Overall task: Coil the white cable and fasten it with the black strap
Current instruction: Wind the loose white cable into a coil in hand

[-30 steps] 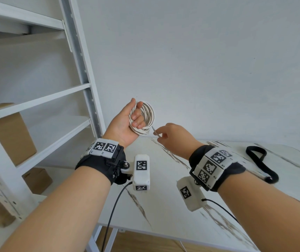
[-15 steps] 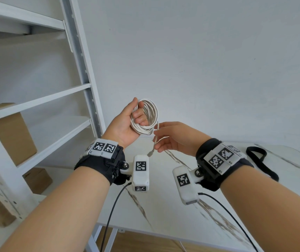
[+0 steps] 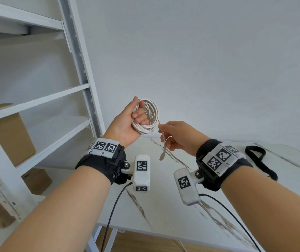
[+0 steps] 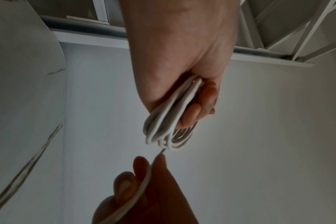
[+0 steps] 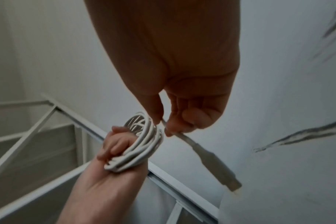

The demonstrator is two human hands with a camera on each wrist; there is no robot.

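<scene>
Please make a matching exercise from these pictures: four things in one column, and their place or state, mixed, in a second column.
Things:
1. left hand
2. right hand
3. black strap
4. cardboard box

Place or state:
A. lies on the table
B. grips the coiled white cable
C. stands on a shelf
D. pinches the cable's loose end

Pairs: 1-B, 2-D, 3-A, 4-C

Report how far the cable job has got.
Done: most of the white cable sits coiled in the left hand. In hand: the right hand pinches the loose tail, its plug dangling. Left: wrap that tail, then fasten with the black strap, which lies untouched on the table.
</scene>
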